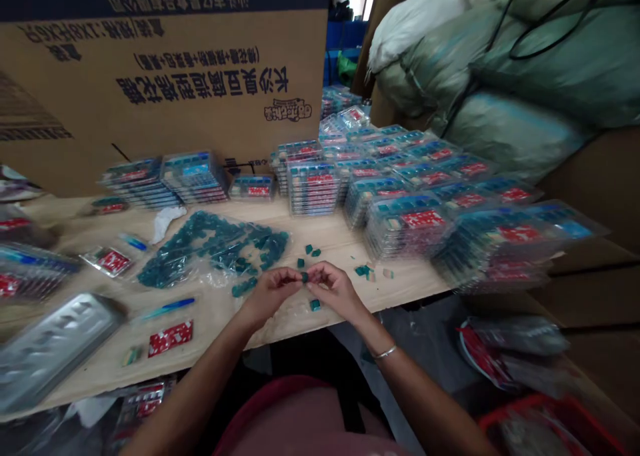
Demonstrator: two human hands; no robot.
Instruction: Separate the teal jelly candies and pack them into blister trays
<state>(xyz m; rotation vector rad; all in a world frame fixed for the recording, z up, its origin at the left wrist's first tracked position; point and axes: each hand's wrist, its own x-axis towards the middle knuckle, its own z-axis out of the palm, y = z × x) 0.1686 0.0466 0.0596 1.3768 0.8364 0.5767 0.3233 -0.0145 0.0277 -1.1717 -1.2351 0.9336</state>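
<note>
Above the worktop (280, 329), the left hand (273, 293) and right hand (337, 289) meet, fingers pinching a teal piece (305, 278) between them. Beyond lies a bag (215, 243) of teal pieces; farther back, clear packs (313, 186) stand stacked before a carton (165, 83).
</note>
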